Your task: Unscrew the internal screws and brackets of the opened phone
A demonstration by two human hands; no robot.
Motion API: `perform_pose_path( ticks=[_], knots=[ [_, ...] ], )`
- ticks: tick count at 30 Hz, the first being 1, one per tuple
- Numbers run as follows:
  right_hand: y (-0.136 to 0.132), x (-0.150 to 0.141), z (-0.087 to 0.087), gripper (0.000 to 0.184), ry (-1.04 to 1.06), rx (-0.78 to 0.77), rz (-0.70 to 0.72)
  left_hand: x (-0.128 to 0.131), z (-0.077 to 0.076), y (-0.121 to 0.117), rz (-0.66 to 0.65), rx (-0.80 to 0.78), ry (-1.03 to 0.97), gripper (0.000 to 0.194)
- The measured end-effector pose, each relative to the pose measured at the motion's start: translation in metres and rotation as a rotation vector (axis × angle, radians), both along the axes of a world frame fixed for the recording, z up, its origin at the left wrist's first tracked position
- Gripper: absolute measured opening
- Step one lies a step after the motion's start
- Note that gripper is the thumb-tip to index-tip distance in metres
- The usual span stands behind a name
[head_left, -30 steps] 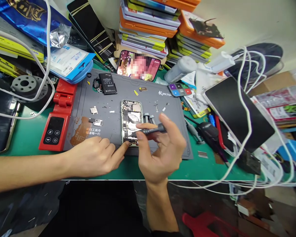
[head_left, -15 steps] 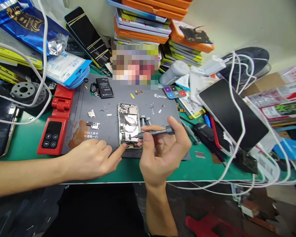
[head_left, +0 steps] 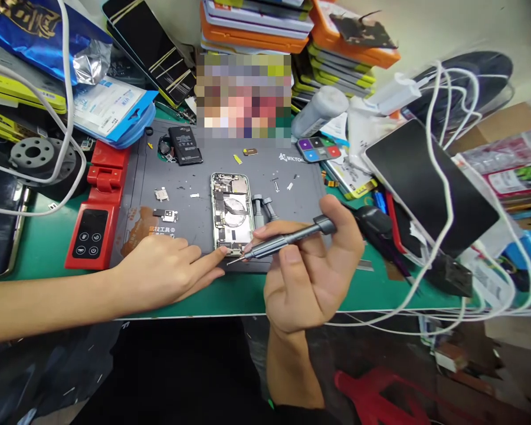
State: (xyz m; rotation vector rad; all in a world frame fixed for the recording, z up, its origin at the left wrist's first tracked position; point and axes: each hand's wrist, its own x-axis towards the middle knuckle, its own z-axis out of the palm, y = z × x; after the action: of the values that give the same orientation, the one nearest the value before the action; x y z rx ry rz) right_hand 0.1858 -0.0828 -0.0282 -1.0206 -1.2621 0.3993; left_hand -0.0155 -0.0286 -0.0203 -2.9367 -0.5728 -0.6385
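An opened phone (head_left: 236,213) with its inner parts bare lies on the dark grey work mat (head_left: 190,227). My left hand (head_left: 163,265) steadies its lower left corner with the index fingertip; the thumb stretches below and the other fingers are curled. My right hand (head_left: 307,277) is closed around a thin grey screwdriver (head_left: 287,239), with the handle end against the index finger. The tip points left, just below the phone's bottom edge. Two more grey screwdrivers (head_left: 265,206) lie close to the phone's right side, partly behind my right hand.
A black battery (head_left: 186,146) and small metal parts (head_left: 166,216) are scattered over the mat. A red device (head_left: 91,236) with buttons stands on the left. To the right are a white cable (head_left: 445,183) and a dark flat panel (head_left: 431,183). Stacked orange boxes (head_left: 256,32) rise behind.
The screwdriver tip has moved off the phone's inside to below its bottom edge, and my right hand has shifted right. My left index finger remains on the phone. The whole view has shifted slightly.
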Motion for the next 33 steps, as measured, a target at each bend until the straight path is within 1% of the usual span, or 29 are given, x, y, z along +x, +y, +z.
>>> perform_pose_path(
  ticks=[5,9,13,19,33],
  knots=[
    [-0.0009,-0.0008,0.0009,0.057,-0.015,-0.005,0.055,-0.0004,-0.0003,-0.0004,-0.001,0.009,-0.001,0.035],
    [-0.0023,-0.0027,0.0009,0.057,-0.024,-0.038,0.105,-0.0005,-0.0019,-0.0019,0.0,0.005,-0.005,0.036],
    [-0.0022,-0.0045,-0.0005,0.056,-0.087,-0.035,0.086,-0.0001,-0.0045,-0.002,0.001,-0.001,-0.003,0.033],
    [-0.0013,-0.0052,-0.001,0.057,-0.12,-0.045,0.105,0.0008,-0.004,-0.0008,-0.018,-0.002,0.001,0.03],
    [-0.003,-0.0059,0.0007,0.056,-0.089,-0.08,0.102,-0.0001,-0.0045,-0.0019,-0.013,0.016,-0.01,0.031]
  ],
)
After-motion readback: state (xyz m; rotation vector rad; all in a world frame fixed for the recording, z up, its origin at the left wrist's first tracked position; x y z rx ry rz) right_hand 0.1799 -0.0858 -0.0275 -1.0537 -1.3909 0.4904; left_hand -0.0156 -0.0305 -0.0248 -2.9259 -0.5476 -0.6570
